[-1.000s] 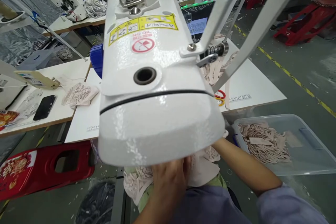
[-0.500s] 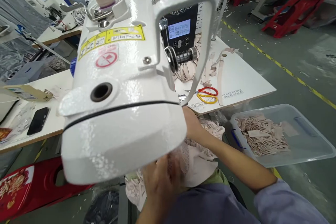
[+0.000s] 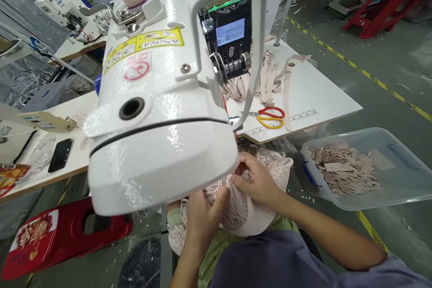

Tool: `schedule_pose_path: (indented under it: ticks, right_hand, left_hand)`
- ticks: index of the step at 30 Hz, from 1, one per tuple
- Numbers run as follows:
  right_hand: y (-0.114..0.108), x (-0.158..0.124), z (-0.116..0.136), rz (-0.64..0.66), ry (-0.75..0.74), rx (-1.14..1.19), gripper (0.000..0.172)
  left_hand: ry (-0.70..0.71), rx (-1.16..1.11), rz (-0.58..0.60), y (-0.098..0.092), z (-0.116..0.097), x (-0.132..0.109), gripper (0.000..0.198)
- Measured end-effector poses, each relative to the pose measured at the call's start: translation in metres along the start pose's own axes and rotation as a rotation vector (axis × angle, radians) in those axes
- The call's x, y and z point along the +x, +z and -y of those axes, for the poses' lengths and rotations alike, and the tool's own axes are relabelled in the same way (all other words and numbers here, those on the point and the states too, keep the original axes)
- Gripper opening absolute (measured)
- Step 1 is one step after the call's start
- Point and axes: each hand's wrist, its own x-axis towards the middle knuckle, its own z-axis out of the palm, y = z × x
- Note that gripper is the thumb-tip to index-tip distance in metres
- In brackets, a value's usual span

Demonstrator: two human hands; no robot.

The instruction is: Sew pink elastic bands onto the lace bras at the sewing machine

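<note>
A pale pink lace bra (image 3: 236,211) lies gathered over my lap, below the head of a white sewing machine (image 3: 162,157). My right hand (image 3: 259,182) pinches the edge of its lace between thumb and bent fingers, just beside the machine head. Close by on the left, my left hand (image 3: 205,216) grips the same lace, thumb on top; its other fingers are partly hidden by the machine and the fabric. The needle area is out of sight behind the machine head.
Red-and-yellow-handled scissors (image 3: 272,118) and beige straps (image 3: 266,81) lie on the white table (image 3: 317,94). A clear plastic bin (image 3: 401,180) of straps stands at right. At left are a phone (image 3: 60,155) and a red stool (image 3: 67,238). A lit control panel (image 3: 231,31) faces me.
My right hand has come back from beside the machine head towards my left hand and now pinches the lace. My left hand, blurred before, has steadied. The view has shifted slightly.
</note>
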Motion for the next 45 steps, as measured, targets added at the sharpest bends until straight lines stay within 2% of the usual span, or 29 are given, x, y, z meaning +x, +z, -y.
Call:
schedule_pose_path:
  ticks: [7,10,17,24,26,29,31,32,34,35,36,37,39,40,41,43,44,45]
  right_hand:
    - [0.000,-0.007,-0.001,0.006,0.009,0.002,0.024]
    - [-0.001,-0.008,0.001,0.010,0.008,-0.006,0.024]
    - [-0.004,-0.011,0.004,0.013,0.016,-0.047,0.031]
    - [-0.011,-0.014,-0.009,0.027,-0.107,-0.149,0.046]
    - [-0.016,-0.015,-0.013,0.058,-0.143,-0.172,0.050]
    - [-0.020,-0.023,-0.012,0.067,-0.080,-0.174,0.048]
    - [-0.015,-0.039,-0.005,0.128,-0.055,-0.157,0.048]
    - [-0.010,-0.050,0.000,0.234,-0.088,-0.137,0.049]
    - [0.002,-0.075,0.008,0.582,-0.234,-0.084,0.049]
    - [0.008,-0.088,0.011,0.735,-0.300,-0.070,0.048]
    - [0.011,-0.098,0.012,0.834,-0.321,-0.071,0.048]
    - [0.013,-0.106,0.013,0.855,-0.298,-0.094,0.049]
    - [0.010,-0.111,0.012,0.740,-0.158,-0.174,0.052]
    - [0.006,-0.108,0.011,0.668,-0.095,-0.213,0.054]
    - [0.002,-0.103,0.010,0.627,-0.066,-0.244,0.054]
    - [-0.004,-0.090,0.010,0.657,-0.091,-0.283,0.052]
    - [-0.006,-0.084,0.011,0.706,-0.128,-0.304,0.050]
    - [-0.007,-0.079,0.012,0.750,-0.161,-0.330,0.050]
  left_hand:
    - [0.070,0.187,-0.102,0.002,-0.003,-0.006,0.051]
    - [0.066,0.212,-0.106,0.003,-0.007,-0.007,0.055]
    - [0.019,0.174,-0.141,0.006,-0.013,-0.009,0.061]
    - [-0.006,0.048,-0.150,0.003,-0.005,-0.012,0.064]
    - [-0.046,-0.067,-0.100,-0.001,-0.001,-0.007,0.063]
    - [-0.134,-0.291,0.003,-0.009,0.001,0.003,0.055]
    - [-0.176,-0.460,0.127,-0.014,-0.001,0.002,0.048]
    - [-0.183,-0.540,0.249,-0.015,-0.003,-0.003,0.045]
    - [-0.203,-0.693,0.554,-0.018,-0.005,-0.020,0.042]
    - [-0.230,-0.760,0.656,-0.020,-0.005,-0.030,0.042]
    - [-0.271,-0.830,0.693,-0.024,-0.004,-0.040,0.042]
    - [-0.320,-0.928,0.634,-0.031,-0.001,-0.047,0.042]
    - [-0.376,-1.142,0.341,-0.058,0.012,-0.054,0.038]
    - [-0.351,-1.298,0.086,-0.078,0.021,-0.054,0.037]
    - [-0.319,-1.363,-0.039,-0.100,0.031,-0.052,0.038]
    - [-0.234,-1.520,-0.332,-0.147,0.050,-0.047,0.034]
    - [-0.214,-1.580,-0.453,-0.168,0.060,-0.045,0.027]
    - [-0.207,-1.600,-0.552,-0.186,0.068,-0.043,0.029]
